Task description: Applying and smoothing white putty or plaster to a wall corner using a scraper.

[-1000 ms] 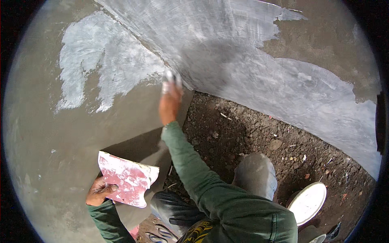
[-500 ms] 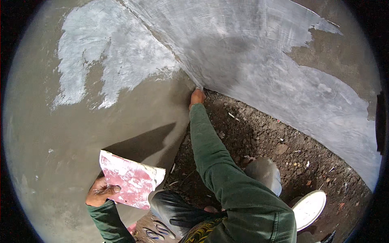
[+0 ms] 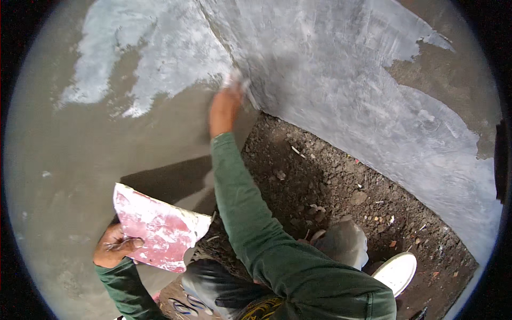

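Right hand (image 3: 224, 106) fingers closed around a putty blade (image 3: 234, 80) at the wall corner; left hand (image 3: 114, 246) grips a red-smeared board (image 3: 157, 226)

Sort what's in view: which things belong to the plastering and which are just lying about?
In use:
right hand with putty blade at the wall corner
left hand holding red-stained board

Lying about:
white bowl
stones and rubble on the dirt floor

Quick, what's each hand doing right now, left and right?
Left hand: closed on the red plaster board.
Right hand: closed on a small putty blade at the wall corner.
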The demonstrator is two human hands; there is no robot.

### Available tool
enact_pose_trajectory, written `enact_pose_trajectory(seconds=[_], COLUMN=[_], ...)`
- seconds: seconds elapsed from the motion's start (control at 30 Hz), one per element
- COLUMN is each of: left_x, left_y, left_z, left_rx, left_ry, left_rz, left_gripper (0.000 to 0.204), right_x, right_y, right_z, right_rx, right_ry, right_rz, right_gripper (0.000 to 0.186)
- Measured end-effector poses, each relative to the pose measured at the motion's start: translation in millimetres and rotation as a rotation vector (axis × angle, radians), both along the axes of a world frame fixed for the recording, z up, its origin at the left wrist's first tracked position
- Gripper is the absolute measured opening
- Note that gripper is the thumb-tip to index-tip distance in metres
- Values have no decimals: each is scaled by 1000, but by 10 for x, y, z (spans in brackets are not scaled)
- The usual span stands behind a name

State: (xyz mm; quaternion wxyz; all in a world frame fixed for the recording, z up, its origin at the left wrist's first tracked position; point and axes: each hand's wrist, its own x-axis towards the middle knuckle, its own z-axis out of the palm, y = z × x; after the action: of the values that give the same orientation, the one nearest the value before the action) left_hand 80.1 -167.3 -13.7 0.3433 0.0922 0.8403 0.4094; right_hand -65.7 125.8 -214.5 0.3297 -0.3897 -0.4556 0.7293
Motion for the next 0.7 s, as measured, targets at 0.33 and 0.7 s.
enact_pose_trajectory(seconds=[0.33, 0.7], left_x=[-221, 316], left_y=[139, -31], left_z=[-38, -122], left_rx=[-121, 120], left_ry=[-272, -358], left_rz=[-258, -94], left_gripper=[20, 38], right_x=[2041, 3803], right_y=[660, 308], right_z=[-29, 1400], right_rx=[427, 53], right_ry=[-221, -51], right_rz=[223, 553], right_gripper=[48, 60])
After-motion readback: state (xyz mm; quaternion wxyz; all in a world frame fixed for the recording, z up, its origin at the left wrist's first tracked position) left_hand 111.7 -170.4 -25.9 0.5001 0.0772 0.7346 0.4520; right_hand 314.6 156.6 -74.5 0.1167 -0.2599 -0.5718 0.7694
